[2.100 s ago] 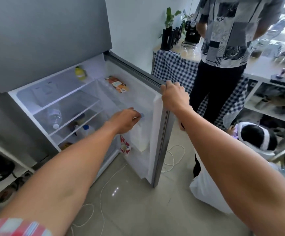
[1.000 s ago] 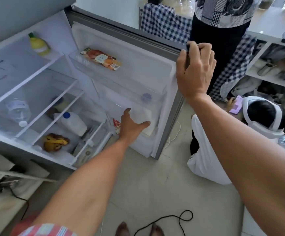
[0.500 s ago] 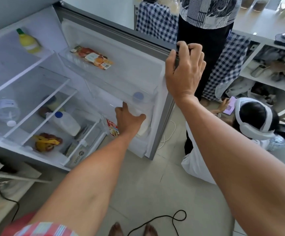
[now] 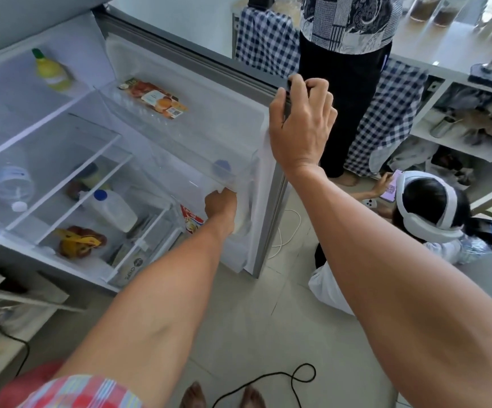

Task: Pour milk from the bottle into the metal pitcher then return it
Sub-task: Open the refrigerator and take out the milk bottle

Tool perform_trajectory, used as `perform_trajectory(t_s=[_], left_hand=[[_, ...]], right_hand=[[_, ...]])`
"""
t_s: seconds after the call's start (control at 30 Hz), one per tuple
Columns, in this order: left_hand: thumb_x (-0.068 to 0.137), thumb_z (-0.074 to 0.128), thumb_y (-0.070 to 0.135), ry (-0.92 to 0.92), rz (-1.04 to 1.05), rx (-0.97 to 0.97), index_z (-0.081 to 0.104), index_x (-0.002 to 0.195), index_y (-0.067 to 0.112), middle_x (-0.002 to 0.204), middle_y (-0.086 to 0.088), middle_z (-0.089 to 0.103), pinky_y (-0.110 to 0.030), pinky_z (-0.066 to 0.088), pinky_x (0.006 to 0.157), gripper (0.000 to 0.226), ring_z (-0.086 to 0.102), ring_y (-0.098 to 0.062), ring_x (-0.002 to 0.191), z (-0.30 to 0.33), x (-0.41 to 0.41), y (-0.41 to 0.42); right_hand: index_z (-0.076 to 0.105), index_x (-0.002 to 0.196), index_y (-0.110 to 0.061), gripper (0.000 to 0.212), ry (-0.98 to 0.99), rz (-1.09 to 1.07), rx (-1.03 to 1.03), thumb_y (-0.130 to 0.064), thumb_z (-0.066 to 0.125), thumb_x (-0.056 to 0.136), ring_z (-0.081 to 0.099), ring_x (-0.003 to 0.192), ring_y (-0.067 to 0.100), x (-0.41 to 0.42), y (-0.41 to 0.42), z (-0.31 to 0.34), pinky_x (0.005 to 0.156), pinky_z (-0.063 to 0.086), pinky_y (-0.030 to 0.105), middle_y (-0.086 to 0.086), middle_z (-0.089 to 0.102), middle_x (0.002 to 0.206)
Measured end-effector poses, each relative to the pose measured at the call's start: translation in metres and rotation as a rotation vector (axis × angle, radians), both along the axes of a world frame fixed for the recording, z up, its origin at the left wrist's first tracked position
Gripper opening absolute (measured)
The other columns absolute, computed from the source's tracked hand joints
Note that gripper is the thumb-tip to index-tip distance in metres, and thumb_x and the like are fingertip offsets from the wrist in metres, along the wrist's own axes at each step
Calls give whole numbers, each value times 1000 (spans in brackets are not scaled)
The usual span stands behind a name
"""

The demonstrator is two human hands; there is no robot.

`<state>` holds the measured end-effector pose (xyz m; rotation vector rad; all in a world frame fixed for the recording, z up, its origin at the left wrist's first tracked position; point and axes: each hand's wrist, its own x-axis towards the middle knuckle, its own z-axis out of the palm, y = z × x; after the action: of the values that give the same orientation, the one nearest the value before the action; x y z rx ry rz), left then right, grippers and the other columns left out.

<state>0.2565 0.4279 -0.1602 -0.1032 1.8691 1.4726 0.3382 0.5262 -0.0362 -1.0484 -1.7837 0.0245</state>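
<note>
The fridge door (image 4: pixel 197 61) stands open. A white milk bottle (image 4: pixel 243 219) with a blue cap stands in the door's lower bin, partly veiled by the bin's translucent rail. My left hand (image 4: pixel 220 204) reaches into that bin and curls round the bottle's body below the cap; its fingertips are hidden behind the bottle. My right hand (image 4: pixel 300 125) grips the top corner of the door. No metal pitcher is in view.
A second white bottle with a blue cap (image 4: pixel 112 212) lies on a fridge shelf, and a red carton (image 4: pixel 191 220) stands by my left wrist. One person (image 4: pixel 347 69) stands behind the door; another with a white headset (image 4: pixel 427 207) crouches at the right. A black cable (image 4: pixel 268 381) loops on the floor.
My left hand has gone from flat against the bottle's side to curled round it, higher in the bin. My right hand has kept its grip on the door top.
</note>
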Motion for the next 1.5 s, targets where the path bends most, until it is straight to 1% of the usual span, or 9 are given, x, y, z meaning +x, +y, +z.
perform_trajectory(t_s=[0.17, 0.47, 0.67, 0.8, 0.93, 1.07, 1.2, 1.37, 1.5], left_hand=[[91, 58, 30, -198, 265, 175, 53, 76, 15, 74, 0, 52, -27, 36, 63, 22, 48, -17, 69, 5, 6, -27], [92, 50, 48, -181, 701, 403, 50, 77, 16, 60, 1, 47, -30, 37, 61, 36, 44, -20, 56, 40, 15, -66], [98, 39, 59, 65, 623, 193, 71, 112, 10, 105, -10, 72, -34, 51, 71, 60, 68, -30, 94, 51, 2, -123], [103, 39, 64, 268, 507, 28, 59, 82, 11, 98, -11, 65, -37, 50, 81, 60, 62, -29, 92, 73, -8, -163], [107, 39, 51, 442, 476, -123, 68, 115, 0, 120, -16, 69, -32, 39, 80, 59, 62, -34, 104, 91, -29, -205], [99, 41, 52, 441, 494, -120, 68, 114, 5, 120, -18, 70, -42, 52, 92, 56, 64, -37, 108, 106, -57, -247], [89, 39, 58, 460, 512, -109, 68, 111, 4, 115, -17, 71, -51, 56, 93, 66, 67, -38, 104, 113, -88, -292], [92, 49, 53, 482, 527, -109, 69, 108, -3, 105, -17, 72, -34, 45, 66, 61, 65, -34, 88, 129, -118, -344], [92, 52, 52, 488, 589, -101, 68, 89, 0, 96, -15, 72, -32, 38, 65, 55, 60, -31, 79, 133, -139, -379]], right_hand=[[66, 114, -16, 31, -44, 18, -53, -36, 46, 103, 54, 104, 23, 3, -4, 3, 91, 43, 42, 7, 55, 113], [62, 114, -14, 33, -163, 43, -85, -37, 39, 107, 53, 104, 27, 10, -27, 11, 88, 39, 42, 7, 56, 114], [61, 120, -15, 36, -242, 94, -80, -38, 36, 108, 53, 100, 28, 14, -58, 17, 85, 37, 43, 6, 60, 111], [62, 109, -10, 37, -264, 160, -28, -40, 42, 106, 55, 94, 31, 15, -82, 18, 83, 38, 43, 9, 61, 103], [62, 95, -5, 36, -217, 261, 45, -40, 53, 101, 59, 82, 32, 4, -114, 17, 77, 44, 43, 11, 62, 90], [57, 93, -6, 34, -207, 386, 29, -39, 54, 99, 59, 78, 33, -18, -159, 17, 73, 46, 43, 12, 59, 89], [54, 102, -8, 38, -240, 512, -3, -46, 51, 102, 61, 87, 32, -45, -207, 13, 79, 46, 42, 10, 61, 95], [48, 135, -8, 57, -288, 624, -81, -55, 42, 104, 55, 124, 31, -86, -262, 6, 100, 48, 48, 11, 62, 128], [42, 149, -3, 63, -351, 676, -63, -48, 44, 106, 42, 141, 33, -118, -297, 6, 107, 42, 49, 15, 54, 144]])
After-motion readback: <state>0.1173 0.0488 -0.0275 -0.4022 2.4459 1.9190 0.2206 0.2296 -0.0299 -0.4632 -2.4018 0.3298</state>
